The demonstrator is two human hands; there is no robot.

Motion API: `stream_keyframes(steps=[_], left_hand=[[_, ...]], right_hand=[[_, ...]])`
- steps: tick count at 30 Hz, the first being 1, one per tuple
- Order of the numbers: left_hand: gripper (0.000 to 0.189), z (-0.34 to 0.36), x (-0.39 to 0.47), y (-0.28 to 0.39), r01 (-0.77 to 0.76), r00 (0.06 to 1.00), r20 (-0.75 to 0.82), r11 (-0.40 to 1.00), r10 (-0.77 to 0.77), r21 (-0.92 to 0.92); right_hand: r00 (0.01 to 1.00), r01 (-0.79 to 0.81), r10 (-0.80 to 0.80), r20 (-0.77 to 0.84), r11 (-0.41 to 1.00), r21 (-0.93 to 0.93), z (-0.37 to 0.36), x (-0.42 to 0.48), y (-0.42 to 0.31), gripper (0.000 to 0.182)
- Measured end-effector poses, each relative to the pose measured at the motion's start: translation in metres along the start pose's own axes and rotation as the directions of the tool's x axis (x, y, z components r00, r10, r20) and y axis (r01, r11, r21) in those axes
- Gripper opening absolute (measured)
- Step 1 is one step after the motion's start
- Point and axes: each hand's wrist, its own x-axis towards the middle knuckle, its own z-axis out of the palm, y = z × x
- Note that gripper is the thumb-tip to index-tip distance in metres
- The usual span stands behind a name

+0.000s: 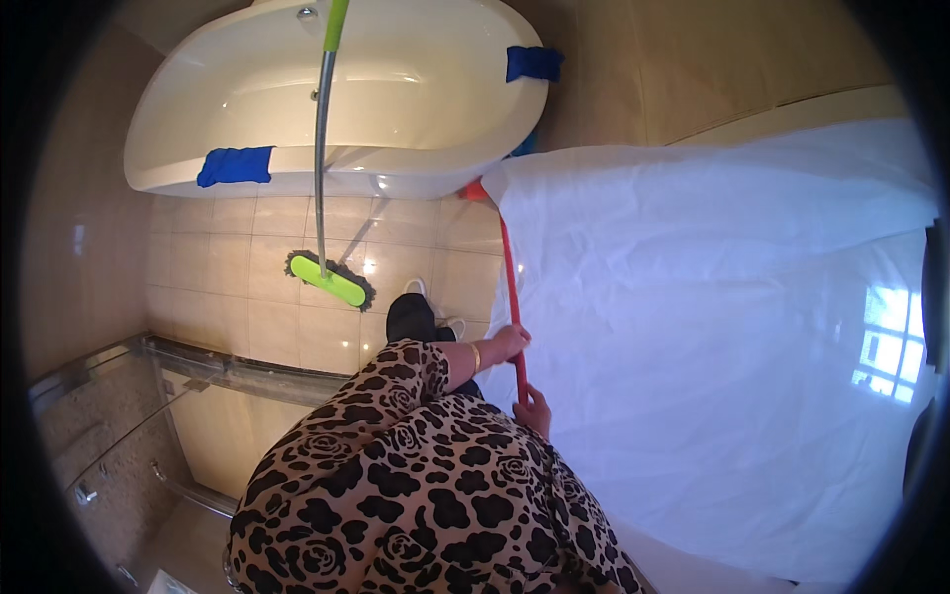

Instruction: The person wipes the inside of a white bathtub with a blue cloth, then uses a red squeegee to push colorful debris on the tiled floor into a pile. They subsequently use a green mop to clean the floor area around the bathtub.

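A long red handle [510,275] runs along the near edge of a wrinkled white sheet [668,319]. At its far end a red head [472,191] shows beside the bathtub, partly hidden by the sheet. My left hand [510,341], below a gold-coloured bracelet [476,358], is wrapped around the handle. Lower down, my right hand [534,414] grips the handle's near end. What the sheet covers is hidden.
A white bathtub [356,160] has blue cloths [236,165] [534,64] over its rim. A green-headed mop [328,279] stands on the tiled floor [274,327], its pole across the tub. Glass panels [111,423] with metal rails are at lower left. A bright window pattern [888,344] appears at right.
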Motion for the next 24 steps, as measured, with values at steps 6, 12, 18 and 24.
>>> stream_keyframes(steps=[6, 12, 18, 24], left_hand=[[0.015, 0.050, -0.060, -0.030, 0.017, 0.958, 0.283, 0.996, -0.041, 0.087], [0.024, 0.030, -0.014, -0.070, 0.043, 0.985, 0.166, 0.999, -0.042, -0.003], [0.006, -0.011, -0.090, 0.033, 0.233, 0.972, 0.099, 0.914, -0.212, -0.333], [0.018, -0.065, -0.043, -0.021, -0.080, 0.989, -0.135, 0.985, 0.060, -0.155]], right_hand=[[0.980, -0.177, 0.142, 0.140, 0.941, 0.287, -0.065, -0.075, 0.024, 0.049], [0.987, 0.139, -0.113, 0.116, 0.958, -0.250, -0.029, -0.006, 0.108, 0.042], [0.908, 0.105, -0.057, 0.416, 0.990, -0.095, -0.074, 0.004, -0.008, 0.051], [0.830, 0.350, -0.148, 0.538, 0.889, -0.295, -0.023, 0.016, -0.105, 0.048]])
